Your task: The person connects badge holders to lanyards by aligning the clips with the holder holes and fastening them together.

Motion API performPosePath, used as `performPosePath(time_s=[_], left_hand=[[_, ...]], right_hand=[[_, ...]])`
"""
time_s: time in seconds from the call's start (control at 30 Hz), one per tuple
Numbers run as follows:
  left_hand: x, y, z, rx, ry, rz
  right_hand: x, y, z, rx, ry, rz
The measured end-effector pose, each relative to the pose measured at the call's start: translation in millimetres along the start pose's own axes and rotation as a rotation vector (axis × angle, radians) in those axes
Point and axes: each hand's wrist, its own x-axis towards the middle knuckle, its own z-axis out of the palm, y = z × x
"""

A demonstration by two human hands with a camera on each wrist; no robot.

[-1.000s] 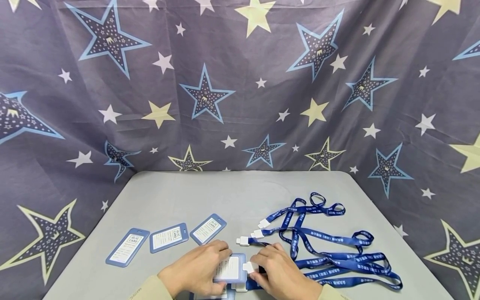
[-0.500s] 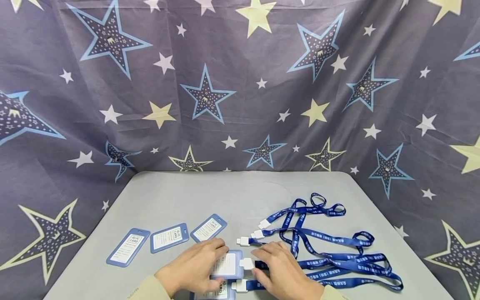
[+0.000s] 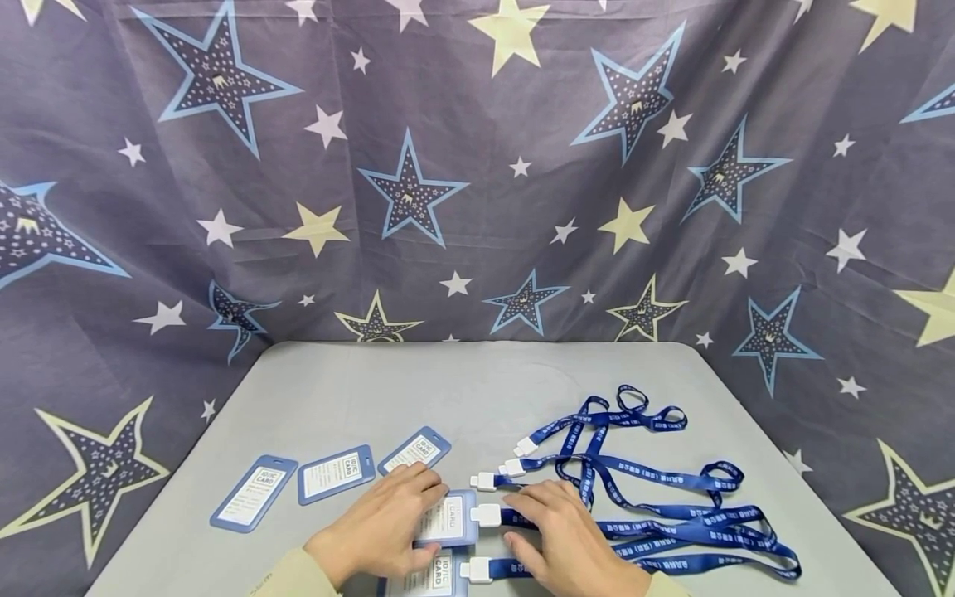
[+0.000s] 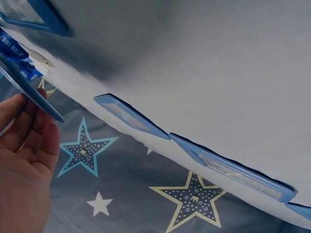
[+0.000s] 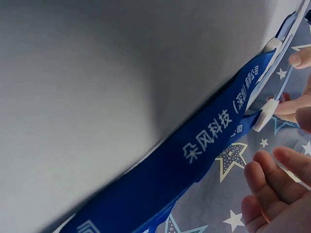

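Observation:
My left hand (image 3: 384, 518) grips a blue ID card holder (image 3: 455, 518) by its left end, with the thumb along its near edge. A white clip (image 3: 487, 516) joins that holder's slotted end to a blue lanyard (image 3: 518, 518). In the left wrist view, this held card holder (image 4: 22, 85) is tilted between the fingers and thumb. My right hand (image 3: 567, 535) is over the lanyard straps, fingers loosely bent and holding nothing; the right wrist view shows its fingers apart from the printed strap (image 5: 194, 150). Nearer me lies a second card holder (image 3: 440, 578), its clip (image 3: 476, 570) attached.
Left of the hands, three loose card holders (image 3: 336, 474) lie on the grey table (image 3: 448, 381). Several blue lanyards (image 3: 649, 473) spread over the right side, three with white clips (image 3: 485, 481) pointing left. A star-patterned curtain (image 3: 477, 249) hangs behind.
My right fingers have let go of the white clip and drawn slightly off it. My left hand has shifted the joined card holder a little left and away from me, uncovering more of the second holder.

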Motion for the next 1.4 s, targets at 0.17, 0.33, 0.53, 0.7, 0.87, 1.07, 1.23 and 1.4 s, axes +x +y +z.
performPosePath(time_s=[0.17,0.33,0.53,0.7,0.87,1.07,1.23,1.4], left_hand=[[-0.3,-0.7,-0.6,-0.007,-0.015,-0.02],[-0.4,-1.7,0.5,-0.016,-0.038,-0.046],[-1.2,-3.8,3.0,-0.024,-0.065,-0.081],[-1.5,-6.2,5.7,-0.017,-0.062,-0.087],[-1.4,-7.7,6.5,-0.003,-0.059,-0.08],[-1.4,-8.4,4.4,0.004,-0.063,-0.07],[-1.2,-8.6,4.4,0.009,-0.072,-0.071],[-1.8,-9.0,5.9,0.011,-0.087,-0.09]], right_hand=[[-0.9,-0.5,-1.3,0.013,-0.009,0.02],[-1.5,0.3,-1.5,0.014,0.0,0.024],[-1.7,0.3,-2.7,0.021,-0.027,0.04],[-1.8,0.1,-3.8,0.029,-0.049,0.05],[-2.3,0.9,-3.2,0.026,-0.031,0.039],[-2.6,2.0,-2.2,0.015,-0.002,0.024],[-2.5,2.3,-2.4,0.017,-0.004,0.026],[-2.4,2.8,-2.3,0.012,0.007,0.013]])
